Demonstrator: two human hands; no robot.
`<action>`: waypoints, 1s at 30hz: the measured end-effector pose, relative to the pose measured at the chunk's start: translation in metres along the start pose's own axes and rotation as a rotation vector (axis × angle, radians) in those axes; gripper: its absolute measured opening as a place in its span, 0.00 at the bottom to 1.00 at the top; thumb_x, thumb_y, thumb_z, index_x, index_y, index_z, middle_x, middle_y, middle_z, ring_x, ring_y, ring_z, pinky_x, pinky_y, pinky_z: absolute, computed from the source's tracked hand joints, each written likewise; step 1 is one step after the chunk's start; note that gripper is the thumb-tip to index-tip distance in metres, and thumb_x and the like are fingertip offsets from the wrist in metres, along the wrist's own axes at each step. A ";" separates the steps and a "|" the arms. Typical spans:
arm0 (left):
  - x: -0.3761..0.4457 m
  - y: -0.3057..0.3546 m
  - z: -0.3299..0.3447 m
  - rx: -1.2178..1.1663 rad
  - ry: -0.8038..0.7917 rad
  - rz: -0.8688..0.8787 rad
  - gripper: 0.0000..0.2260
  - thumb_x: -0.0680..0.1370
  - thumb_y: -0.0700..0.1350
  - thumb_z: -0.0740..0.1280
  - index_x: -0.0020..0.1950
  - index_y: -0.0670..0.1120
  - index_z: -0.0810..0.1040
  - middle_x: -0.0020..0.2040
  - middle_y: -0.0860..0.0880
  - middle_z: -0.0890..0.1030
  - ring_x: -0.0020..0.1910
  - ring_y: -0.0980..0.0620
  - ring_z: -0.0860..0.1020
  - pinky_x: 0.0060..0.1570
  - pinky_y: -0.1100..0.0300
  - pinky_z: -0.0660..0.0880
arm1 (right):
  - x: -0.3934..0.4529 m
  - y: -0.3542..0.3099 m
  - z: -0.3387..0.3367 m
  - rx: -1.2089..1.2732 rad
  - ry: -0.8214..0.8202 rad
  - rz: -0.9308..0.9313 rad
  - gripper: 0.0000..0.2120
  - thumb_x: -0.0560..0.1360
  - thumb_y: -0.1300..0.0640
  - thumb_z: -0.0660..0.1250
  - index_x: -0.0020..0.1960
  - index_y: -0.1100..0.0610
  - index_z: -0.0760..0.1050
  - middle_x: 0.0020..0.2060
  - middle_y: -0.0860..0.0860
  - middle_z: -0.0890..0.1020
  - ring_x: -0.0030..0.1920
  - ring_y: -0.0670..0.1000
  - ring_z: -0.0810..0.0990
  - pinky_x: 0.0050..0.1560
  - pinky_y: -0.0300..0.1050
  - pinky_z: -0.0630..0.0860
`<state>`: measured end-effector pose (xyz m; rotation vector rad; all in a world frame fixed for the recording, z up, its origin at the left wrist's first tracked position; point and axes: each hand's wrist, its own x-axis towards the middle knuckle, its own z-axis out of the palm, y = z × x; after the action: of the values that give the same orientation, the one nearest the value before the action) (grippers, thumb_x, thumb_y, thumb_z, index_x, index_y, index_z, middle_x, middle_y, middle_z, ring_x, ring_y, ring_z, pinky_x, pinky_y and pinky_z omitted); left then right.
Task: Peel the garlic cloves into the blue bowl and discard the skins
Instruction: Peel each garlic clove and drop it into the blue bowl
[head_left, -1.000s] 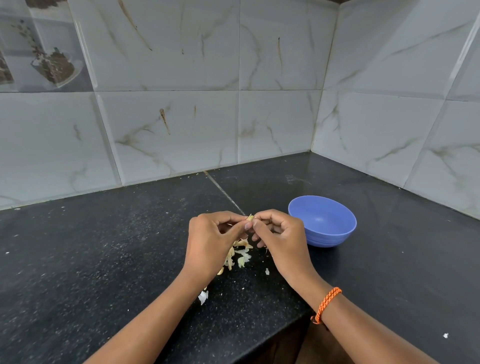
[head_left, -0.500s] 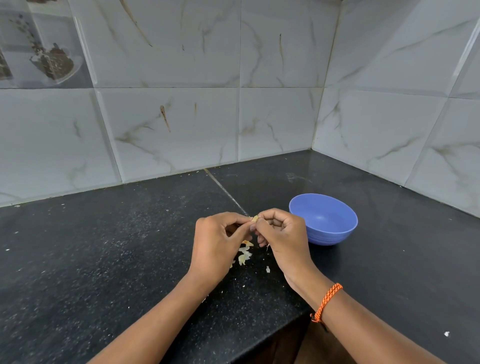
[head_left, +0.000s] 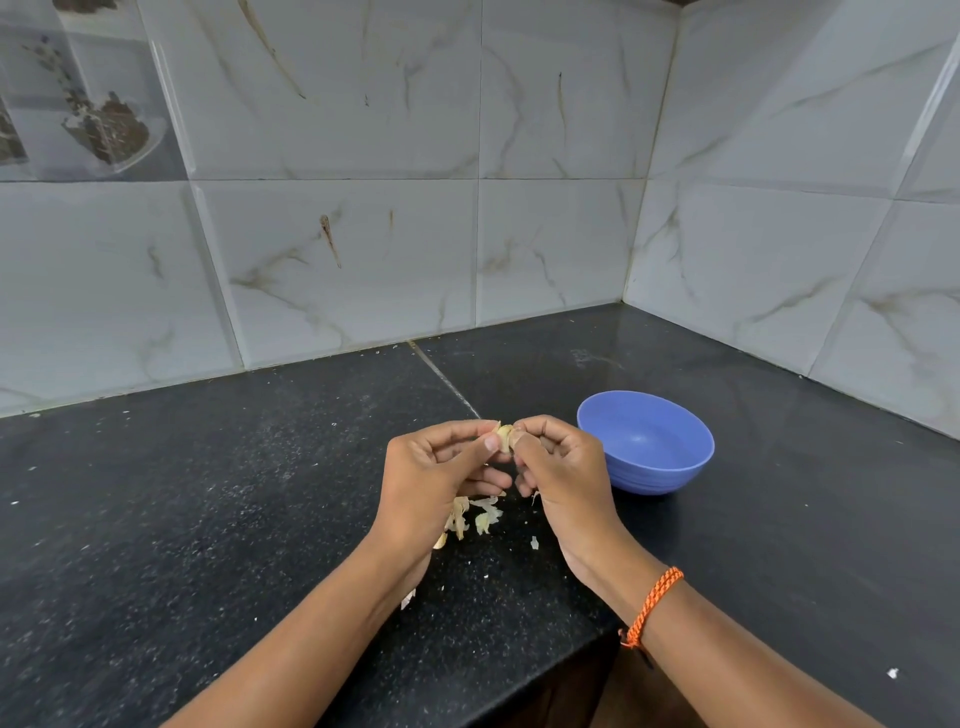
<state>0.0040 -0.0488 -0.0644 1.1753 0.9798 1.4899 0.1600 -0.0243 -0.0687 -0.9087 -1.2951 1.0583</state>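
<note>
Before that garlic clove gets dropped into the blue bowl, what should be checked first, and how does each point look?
1. Garlic clove held: ok, left hand and right hand both pinch it.
2. Clove fully peeled: cannot tell, fingers cover most of it.
3. Blue bowl upright and open: ok, beside the right hand.
4. Bowl contents: ok, no cloves seen inside.
5. Garlic skins discarded: not ok, they lie on the countertop under the hands.
</note>
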 end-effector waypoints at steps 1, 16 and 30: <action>0.000 0.000 -0.001 -0.014 -0.004 -0.009 0.08 0.81 0.40 0.75 0.58 0.40 0.88 0.47 0.37 0.89 0.41 0.42 0.88 0.47 0.54 0.87 | 0.000 0.000 0.000 0.013 -0.010 0.012 0.07 0.82 0.64 0.68 0.48 0.63 0.84 0.30 0.50 0.79 0.31 0.48 0.72 0.35 0.47 0.71; 0.004 0.003 -0.006 0.065 0.048 0.066 0.06 0.82 0.42 0.74 0.57 0.43 0.88 0.46 0.40 0.89 0.41 0.36 0.87 0.43 0.52 0.87 | 0.000 0.002 -0.003 -0.011 -0.105 -0.017 0.11 0.86 0.61 0.64 0.52 0.58 0.85 0.40 0.54 0.82 0.37 0.52 0.75 0.34 0.48 0.73; 0.000 0.003 -0.001 0.117 0.093 0.160 0.06 0.78 0.40 0.78 0.54 0.41 0.88 0.45 0.43 0.89 0.42 0.41 0.88 0.46 0.53 0.86 | 0.000 0.004 -0.003 -0.014 -0.040 -0.056 0.05 0.81 0.61 0.73 0.54 0.58 0.87 0.50 0.52 0.87 0.48 0.53 0.86 0.42 0.46 0.82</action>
<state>0.0028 -0.0496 -0.0618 1.3036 1.0684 1.6441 0.1627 -0.0225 -0.0724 -0.8609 -1.3552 1.0294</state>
